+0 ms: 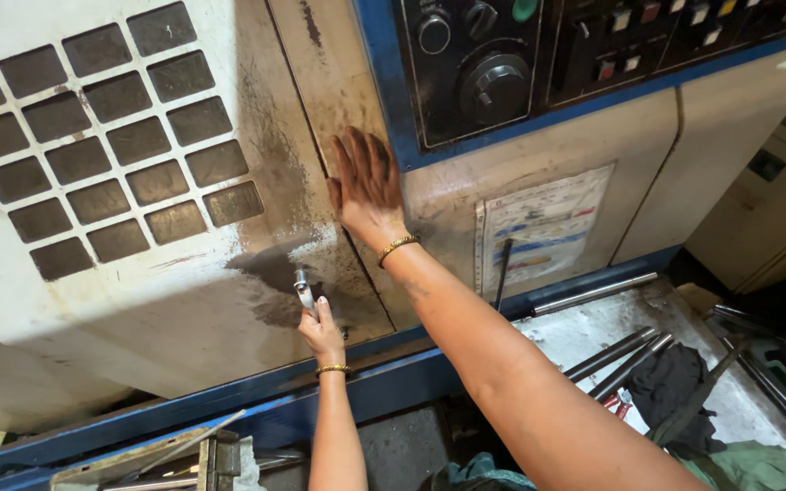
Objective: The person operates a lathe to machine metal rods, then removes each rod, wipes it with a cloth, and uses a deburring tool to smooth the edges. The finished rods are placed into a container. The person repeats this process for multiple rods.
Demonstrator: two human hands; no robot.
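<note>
Cream-painted metal, stained with dark oily grime, is filling most of the head view: it is the door [138, 273] of a machine, with a grid of dark square windows [111, 136] on its upper left. The left hand [320, 329] is closing its fingers around a small silvery handle [303, 289] low on the door, right in the darkest smear. The right hand [366, 186] is lying open and flat, fingers spread, pressing on the panel beside the door seam. Each wrist is wearing 1 gold bangle.

Just right of the right forearm, a rectangular paper label [546, 223] with white ground and blue and red bands is sticking to the cream panel. Above it, a blue-framed black control panel [539, 55] is carrying round knobs and small square buttons. Steel rods [625, 356] and a dark rag [675, 386] are lying on the tray at lower right.
</note>
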